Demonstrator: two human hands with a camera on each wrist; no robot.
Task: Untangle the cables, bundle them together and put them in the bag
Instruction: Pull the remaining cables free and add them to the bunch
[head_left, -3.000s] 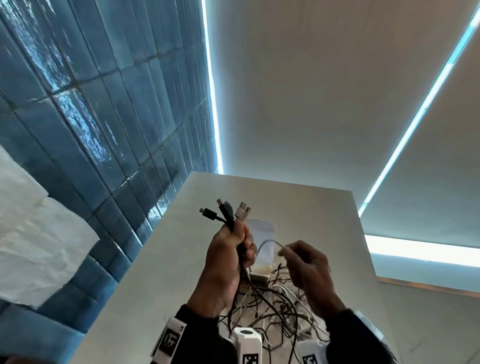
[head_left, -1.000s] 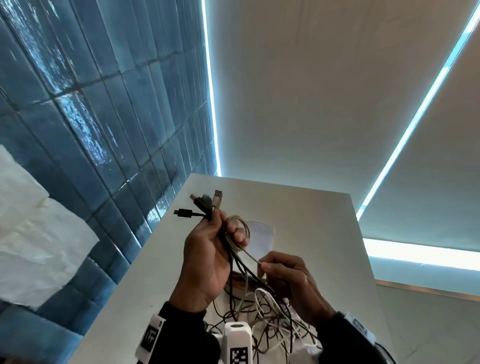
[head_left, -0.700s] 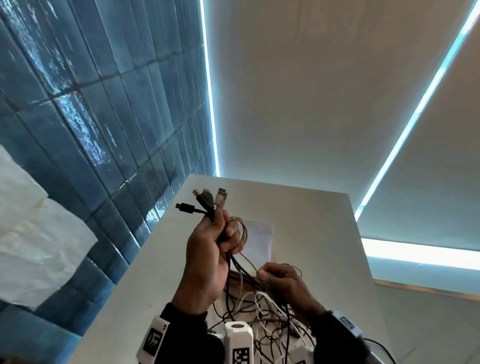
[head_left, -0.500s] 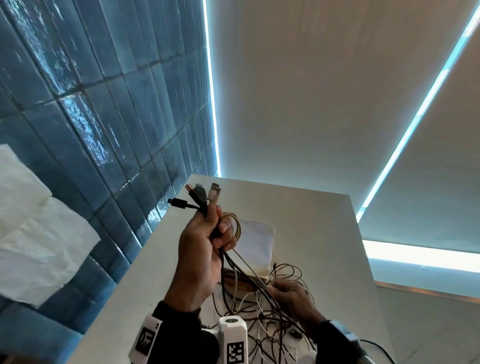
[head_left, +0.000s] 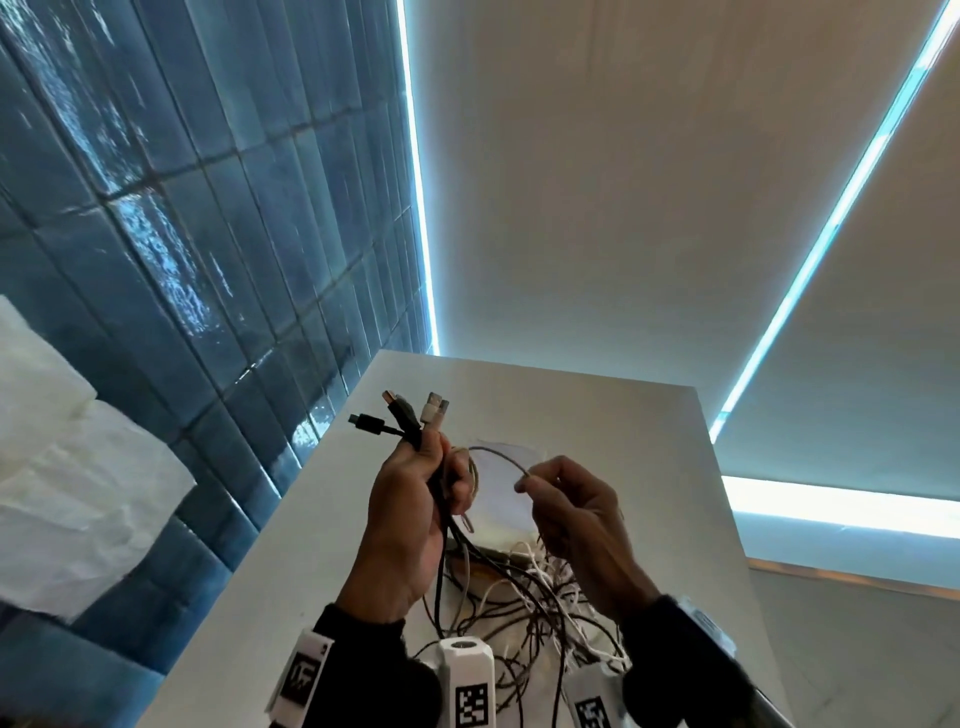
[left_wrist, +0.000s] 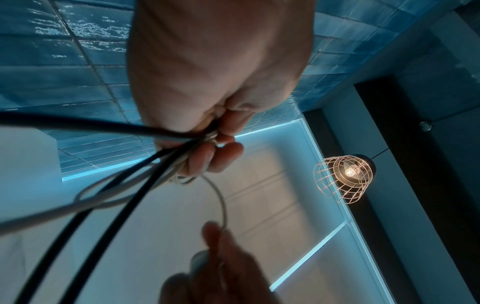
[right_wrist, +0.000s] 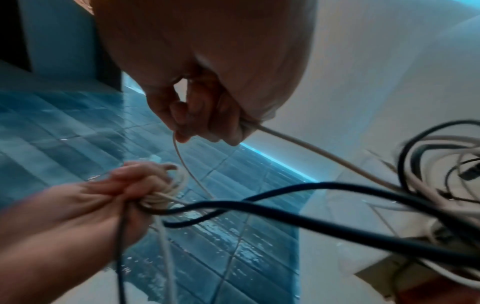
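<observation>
1. The grey table (head_left: 597, 426) is the biggest thing in front of you; it runs from your arms to the far end, with the blue tiled wall (head_left: 208, 234) along its left side.
2. On the near part of the table, between your two wrists, lies the tangled pile of cables (head_left: 524, 597), black, white and beige lines crossing each other.
3. A pale flat sheet (head_left: 501, 499) lies on the table just behind your hands. I cannot tell if this is the bag.
4. Your left hand (head_left: 410, 514) is raised above the pile. Its fingers are clenched around a bundle of cables (head_left: 441, 499), and the lines hang from the fist down into the pile.
5. Your right hand (head_left: 576, 514) is at the same height, near the left one but apart from it. Thumb and forefinger grasp one thin beige cable (head_left: 506, 457).
6. This thin cable makes an arc from your right fingertips to the left fist, where it is wound in small loops around the bundle.
7. Three plugs (head_left: 402, 415) stand out above the left fist: two black and one white, spread like a fan.
</observation>
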